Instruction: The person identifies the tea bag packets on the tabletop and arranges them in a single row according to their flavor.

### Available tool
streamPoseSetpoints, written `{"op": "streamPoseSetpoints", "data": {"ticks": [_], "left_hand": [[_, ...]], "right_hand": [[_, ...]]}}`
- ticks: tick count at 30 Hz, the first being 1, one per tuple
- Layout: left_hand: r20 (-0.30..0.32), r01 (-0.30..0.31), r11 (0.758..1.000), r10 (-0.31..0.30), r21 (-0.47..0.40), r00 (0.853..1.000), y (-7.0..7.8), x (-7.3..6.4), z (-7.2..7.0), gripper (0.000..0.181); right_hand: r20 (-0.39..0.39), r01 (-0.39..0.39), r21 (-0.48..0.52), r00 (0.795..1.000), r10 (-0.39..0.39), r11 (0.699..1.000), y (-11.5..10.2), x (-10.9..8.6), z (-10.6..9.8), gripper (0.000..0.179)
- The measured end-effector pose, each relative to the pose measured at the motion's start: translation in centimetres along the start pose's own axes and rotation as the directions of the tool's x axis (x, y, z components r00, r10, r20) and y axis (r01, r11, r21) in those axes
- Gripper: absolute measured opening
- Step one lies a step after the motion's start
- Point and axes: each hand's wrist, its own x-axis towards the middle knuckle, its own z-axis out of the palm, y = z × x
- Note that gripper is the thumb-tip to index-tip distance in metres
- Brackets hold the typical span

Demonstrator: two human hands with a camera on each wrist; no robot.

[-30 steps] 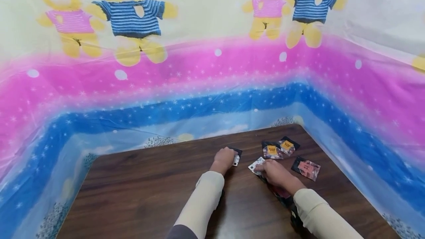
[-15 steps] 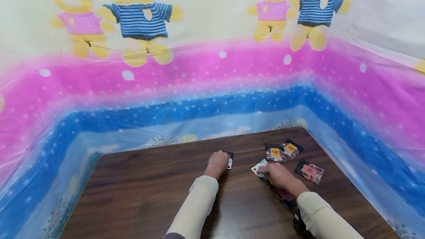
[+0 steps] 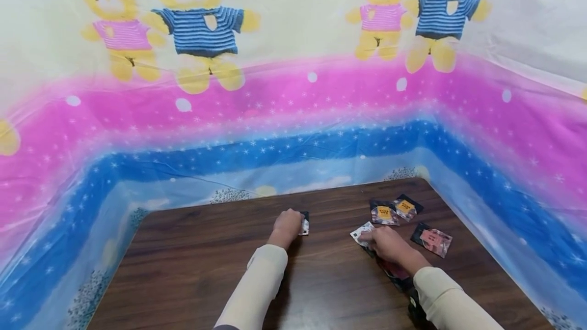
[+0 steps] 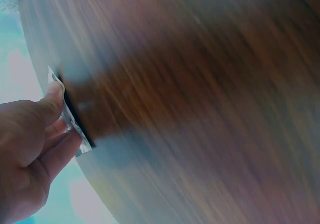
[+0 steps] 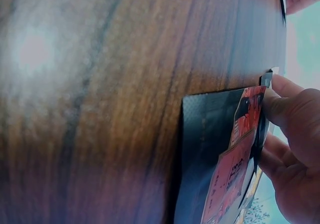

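My left hand (image 3: 287,225) is near the far edge of the table, pinching a small flat sachet (image 4: 72,116) between thumb and fingers. A pale printed side and a dark edge of it show in the left wrist view. Farther right, my right hand (image 3: 390,243) grips sachets held together. A white printed sachet (image 3: 361,231) sticks out past its fingertips. In the right wrist view, a black sachet with a red label (image 5: 232,159) hangs on the near side of that hand's fingers. The hand's own fingers partly hide the sachets behind it.
On the brown wooden table (image 3: 192,258), two black sachets with yellow labels, one nearer (image 3: 383,213) and one behind (image 3: 406,208), overlap at the far right. A red-labelled sachet (image 3: 432,240) lies right of my right hand. A bear-print cloth (image 3: 275,101) hangs around the table.
My left hand has moved left along the table with its sachet, widening the gap to the right hand. The right hand keeps its grip in nearly the same place. The head view has shifted slightly.
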Motion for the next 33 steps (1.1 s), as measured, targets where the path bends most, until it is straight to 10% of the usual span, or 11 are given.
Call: {"op": "streamPoseSetpoints", "data": {"ticks": [33], "left_hand": [[0.008, 0.151, 0.978, -0.152, -0.142, 0.988, -11.6, -6.5, 0.0, 0.036]], "right_hand": [[-0.002, -0.05, -0.007, 0.999, 0.05, 0.999, -0.8, 0.0, 0.0, 0.038]]}}
